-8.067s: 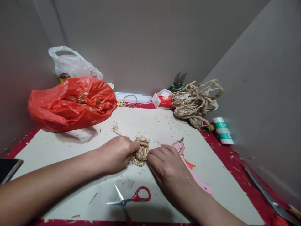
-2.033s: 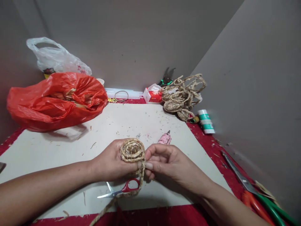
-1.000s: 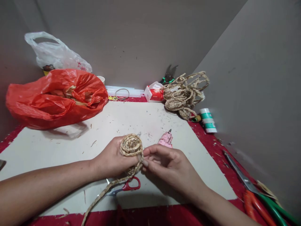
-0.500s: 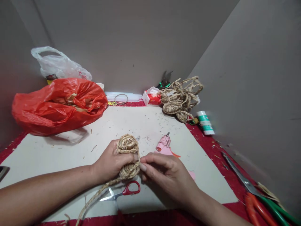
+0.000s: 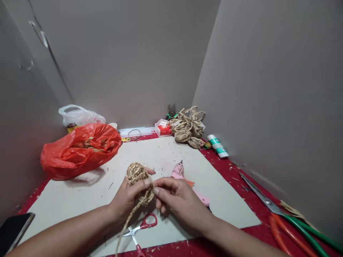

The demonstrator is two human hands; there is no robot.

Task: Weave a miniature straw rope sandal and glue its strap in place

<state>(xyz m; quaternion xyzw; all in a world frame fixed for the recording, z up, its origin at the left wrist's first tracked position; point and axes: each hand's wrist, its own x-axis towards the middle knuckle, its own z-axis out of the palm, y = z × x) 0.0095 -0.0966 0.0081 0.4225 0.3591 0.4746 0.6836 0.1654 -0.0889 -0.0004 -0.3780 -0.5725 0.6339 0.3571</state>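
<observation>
A coiled piece of braided straw cord (image 5: 136, 172) is gripped in my left hand (image 5: 131, 194), thumb across its front and a fingertip showing behind. From its lower end a loose tail of cord hangs toward the near edge. My right hand (image 5: 182, 201) pinches at the coil's right side with thumb and index finger; whatever lies between those fingertips is too small to make out. Below the coil, small red-handled scissors (image 5: 148, 220) lie with blades apart. Partly hidden behind my right hand is a pink-wrapped glue gun (image 5: 178, 171), tip pointing away.
A red plastic bag (image 5: 66, 157) with straw inside sits at left, a phone (image 5: 16, 230) nearer. Bundled braided cord (image 5: 187, 125), a red-white box (image 5: 163, 128) and a green-white roll (image 5: 217, 146) stand at the back. Large shears (image 5: 268, 201) lie at right, beside the wall.
The view has tilted up and turned right. My left hand has tipped the coil, and a finger now shows behind it. My right fingertips stay at its right edge.
</observation>
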